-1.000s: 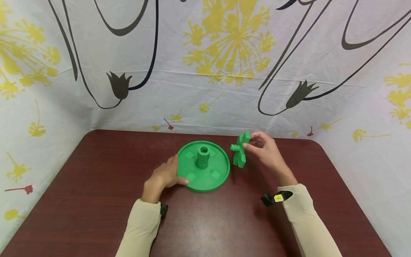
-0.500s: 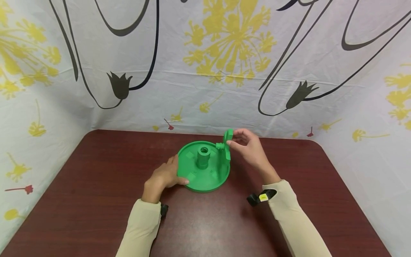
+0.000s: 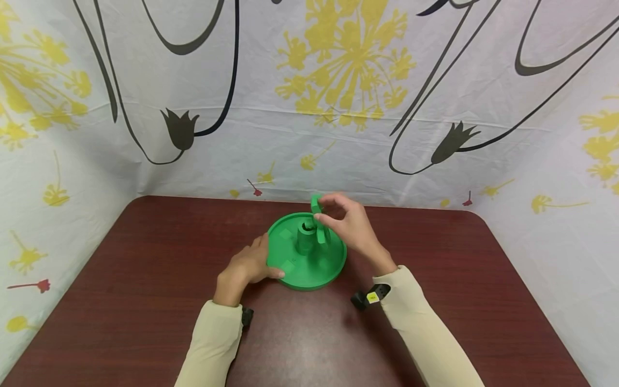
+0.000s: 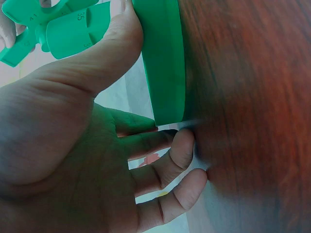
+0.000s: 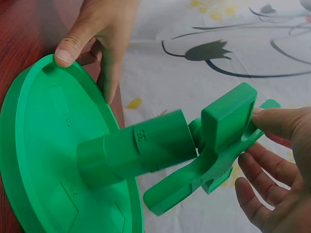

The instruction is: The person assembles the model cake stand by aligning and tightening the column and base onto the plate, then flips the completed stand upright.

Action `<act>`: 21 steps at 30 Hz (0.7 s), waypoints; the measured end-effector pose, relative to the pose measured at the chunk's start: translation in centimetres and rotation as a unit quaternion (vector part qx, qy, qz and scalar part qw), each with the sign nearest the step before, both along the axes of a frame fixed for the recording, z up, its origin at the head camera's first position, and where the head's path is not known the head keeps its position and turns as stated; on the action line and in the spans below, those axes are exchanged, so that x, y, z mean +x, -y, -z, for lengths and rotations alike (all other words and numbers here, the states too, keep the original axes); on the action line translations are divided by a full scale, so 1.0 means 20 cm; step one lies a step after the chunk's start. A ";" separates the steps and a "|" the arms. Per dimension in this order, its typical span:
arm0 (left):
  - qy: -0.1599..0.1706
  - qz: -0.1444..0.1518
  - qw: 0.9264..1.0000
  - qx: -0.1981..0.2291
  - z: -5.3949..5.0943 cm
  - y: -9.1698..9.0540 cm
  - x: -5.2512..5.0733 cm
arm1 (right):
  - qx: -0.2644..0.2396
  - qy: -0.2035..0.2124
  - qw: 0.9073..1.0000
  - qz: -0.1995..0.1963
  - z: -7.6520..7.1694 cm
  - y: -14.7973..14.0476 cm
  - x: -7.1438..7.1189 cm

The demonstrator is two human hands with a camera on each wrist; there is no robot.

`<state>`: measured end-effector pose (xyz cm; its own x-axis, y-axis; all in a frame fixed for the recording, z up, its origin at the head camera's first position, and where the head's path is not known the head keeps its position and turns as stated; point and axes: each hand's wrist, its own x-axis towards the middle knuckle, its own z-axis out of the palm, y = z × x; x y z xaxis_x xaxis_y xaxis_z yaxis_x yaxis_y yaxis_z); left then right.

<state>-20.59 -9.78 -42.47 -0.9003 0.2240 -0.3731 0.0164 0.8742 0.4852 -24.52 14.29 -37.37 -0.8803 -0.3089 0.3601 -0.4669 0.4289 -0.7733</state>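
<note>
Plate (image 3: 311, 275): green and round, laid flat on the brown tabletop (image 3: 309, 344), near its far edge
Post (image 5: 138, 145): stood up from the plate's middle, a hole seen in its top, numbers marked on its side
Cross piece (image 5: 216, 162): green and four-armed, held on edge at the top of the post; whether the post is touched by its knob (image 5: 196, 130) cannot be told
Left grip (image 3: 250, 263): closed on the plate's edge, with the thumb laid over the rim
Right grip (image 3: 352, 226): one arm of the cross piece pinched between thumb and fingers
Sleeves (image 3: 208, 344): both cream, a black box (image 3: 359, 300) worn at each wrist
Cloth (image 3: 290, 140): hung behind, printed with yellow flowers
</note>
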 end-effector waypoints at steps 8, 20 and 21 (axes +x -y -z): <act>-0.004 0.003 1.000 0.001 0.00 0.00 0.00 | 0.060 -0.040 0.997 -0.028 0.01 0.06 0.01; -0.005 0.005 1.000 0.001 0.00 0.00 0.00 | 0.137 -0.036 0.987 -0.082 0.00 0.02 0.00; -0.005 0.004 1.000 0.002 0.00 0.00 0.00 | 0.139 -0.034 0.986 -0.084 0.00 0.02 0.00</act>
